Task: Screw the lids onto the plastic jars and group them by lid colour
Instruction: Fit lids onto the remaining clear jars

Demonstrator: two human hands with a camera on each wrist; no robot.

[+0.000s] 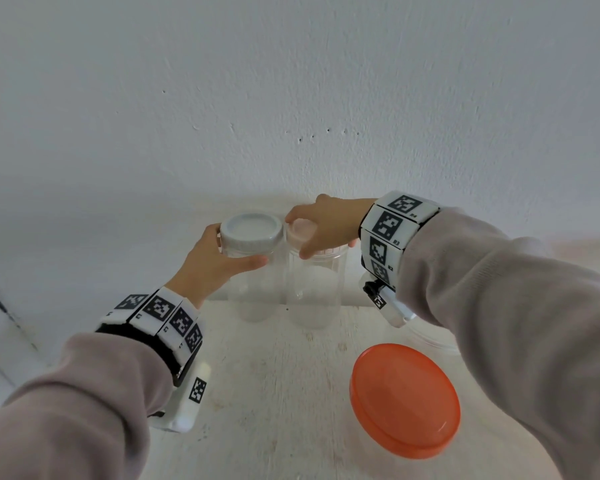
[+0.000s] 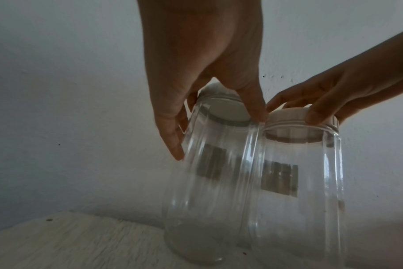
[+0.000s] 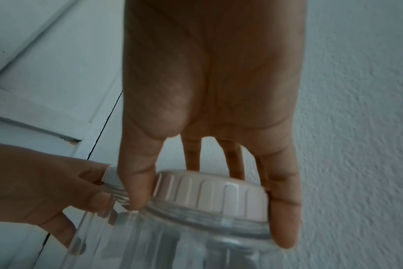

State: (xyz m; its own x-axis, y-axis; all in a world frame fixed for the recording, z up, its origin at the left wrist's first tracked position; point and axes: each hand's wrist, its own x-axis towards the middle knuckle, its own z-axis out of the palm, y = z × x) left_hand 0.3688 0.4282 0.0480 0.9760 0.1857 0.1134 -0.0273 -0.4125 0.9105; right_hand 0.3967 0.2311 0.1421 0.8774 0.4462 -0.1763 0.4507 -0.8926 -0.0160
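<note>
Two tall clear plastic jars stand side by side near the wall. The left jar [image 1: 253,289] [image 2: 209,191] carries a white lid [image 1: 250,233]; my left hand [image 1: 219,261] [image 2: 209,102] grips it round the neck just under the lid. The right jar [image 1: 314,289] [image 2: 299,182] [image 3: 173,245] carries a pale pink ribbed lid [image 1: 302,230] [image 3: 209,193] [image 2: 290,116]; my right hand [image 1: 321,225] [image 3: 207,163] grips that lid from above, thumb and fingers round its rim. The jars touch each other.
A large orange lid [image 1: 405,400] lies on the white wooden table [image 1: 274,393] in front of the jars. Another clear jar [image 1: 426,336] is partly hidden under my right forearm. A white wall [image 1: 291,98] stands close behind the jars.
</note>
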